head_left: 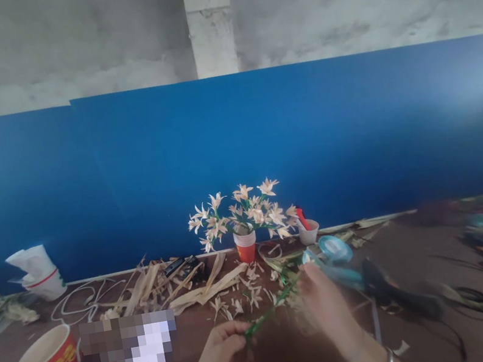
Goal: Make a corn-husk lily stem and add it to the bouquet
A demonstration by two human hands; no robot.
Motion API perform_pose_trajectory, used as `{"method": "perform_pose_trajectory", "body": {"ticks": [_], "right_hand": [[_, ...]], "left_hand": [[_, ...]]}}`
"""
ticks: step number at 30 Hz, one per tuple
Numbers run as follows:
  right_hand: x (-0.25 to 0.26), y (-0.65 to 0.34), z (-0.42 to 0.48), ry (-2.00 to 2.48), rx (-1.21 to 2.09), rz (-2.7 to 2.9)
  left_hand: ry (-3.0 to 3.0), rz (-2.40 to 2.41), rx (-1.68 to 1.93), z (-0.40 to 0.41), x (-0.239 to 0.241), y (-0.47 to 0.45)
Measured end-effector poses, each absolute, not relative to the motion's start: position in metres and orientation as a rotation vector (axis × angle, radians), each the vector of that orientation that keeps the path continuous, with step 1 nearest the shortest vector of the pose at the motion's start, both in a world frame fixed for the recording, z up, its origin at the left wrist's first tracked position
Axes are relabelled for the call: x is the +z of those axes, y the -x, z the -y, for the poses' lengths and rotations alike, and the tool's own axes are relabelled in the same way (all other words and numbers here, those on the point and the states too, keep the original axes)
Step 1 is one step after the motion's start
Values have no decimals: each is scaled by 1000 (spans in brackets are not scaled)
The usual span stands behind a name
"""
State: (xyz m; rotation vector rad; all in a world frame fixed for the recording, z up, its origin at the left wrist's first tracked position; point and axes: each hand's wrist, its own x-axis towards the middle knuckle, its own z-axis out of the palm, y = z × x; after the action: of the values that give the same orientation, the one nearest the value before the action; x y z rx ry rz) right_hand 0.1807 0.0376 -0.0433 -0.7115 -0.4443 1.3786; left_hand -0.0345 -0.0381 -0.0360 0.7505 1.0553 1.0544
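So here's our bench [293, 354] right now. Our left hand [224, 341] is curled shut around the lower end of a green stem [266, 316], low in the middle of the view. The stem runs up and right to our right hand [321, 300], which sits at its blossom end. That hand is too blurred for us to tell if it's pinching or just touching. Just beyond it lies a teal glue gun [345, 275], also blurry, with a teal tape roll [333, 247] beside it.

Containers: 1 small red cup [246, 248] stands upright at the back and holds a bunch of cream flowers [239, 209] on green stems. Just right of it, a pale little cup [309, 233] has something red [302, 217] sticking out. Far left, a wider red cup [49, 360] stands near the bench edge, and we can only see its pale inside. Behind it, a stack of white cups [39, 276] leans over. Dried husk strips [184, 280] and loose blossoms [237, 304] lie scattered between the cups and our hands.
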Motion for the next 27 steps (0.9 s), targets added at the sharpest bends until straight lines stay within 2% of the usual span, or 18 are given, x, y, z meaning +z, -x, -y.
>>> {"method": "perform_pose_trajectory", "body": {"ticks": [6, 12, 19, 27], "right_hand": [[-42, -183, -37, 724, 1406, 393], [-37, -183, -35, 702, 1366, 421], [-36, -172, -26, 768, 1396, 487], [-29, -144, -2, 962, 1458, 1059]], "left_hand": [[-707, -1086, 1223, 29, -48, 41], [-720, -1023, 1386, 33, -39, 33], [-394, -981, 1475, 39, -33, 24], [-439, -1060, 1437, 37, -37, 24]]}}
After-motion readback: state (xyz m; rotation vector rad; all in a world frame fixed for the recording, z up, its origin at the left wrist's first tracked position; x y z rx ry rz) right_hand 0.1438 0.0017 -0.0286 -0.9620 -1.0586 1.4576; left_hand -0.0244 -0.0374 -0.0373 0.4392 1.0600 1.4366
